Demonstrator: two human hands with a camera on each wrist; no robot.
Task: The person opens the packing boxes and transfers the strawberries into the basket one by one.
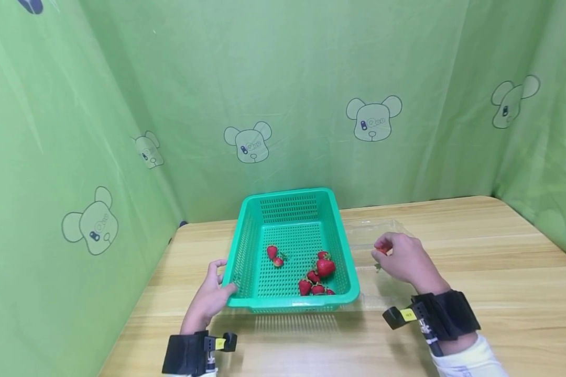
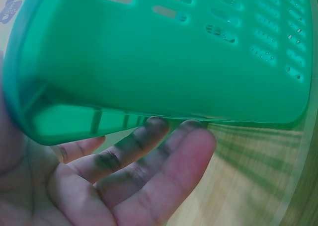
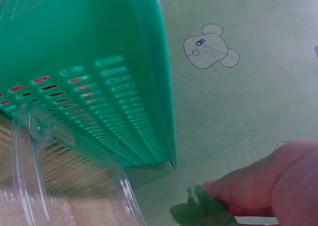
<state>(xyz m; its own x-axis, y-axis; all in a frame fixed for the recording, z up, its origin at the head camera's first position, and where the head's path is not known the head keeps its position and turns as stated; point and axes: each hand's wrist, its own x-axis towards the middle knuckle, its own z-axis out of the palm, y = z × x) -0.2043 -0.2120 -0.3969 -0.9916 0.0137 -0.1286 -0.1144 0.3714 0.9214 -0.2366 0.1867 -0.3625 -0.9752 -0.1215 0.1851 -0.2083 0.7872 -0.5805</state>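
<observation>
A green plastic basket [image 1: 292, 302] holds several strawberries, most of them grouped at its near right, with two [image 1: 272, 252] farther left. My left hand [image 1: 208, 297] grips the basket's near left corner, thumb over the rim and fingers along the outside. The left wrist view shows those fingers [image 2: 171, 171] against the outer wall. Right of the basket, my right hand [image 1: 407, 260] pinches a strawberry [image 1: 383, 250] above a clear plastic container [image 1: 370, 288]. Green leaves of that strawberry [image 3: 203, 208] show at the fingertips in the right wrist view; the hand hides most of the fruit.
The clear container stands against the basket's right side, partly hidden by it. Both are on a wooden table [image 1: 490, 251]. A green curtain [image 1: 302, 94] with bear-head prints hangs behind the table and along both sides.
</observation>
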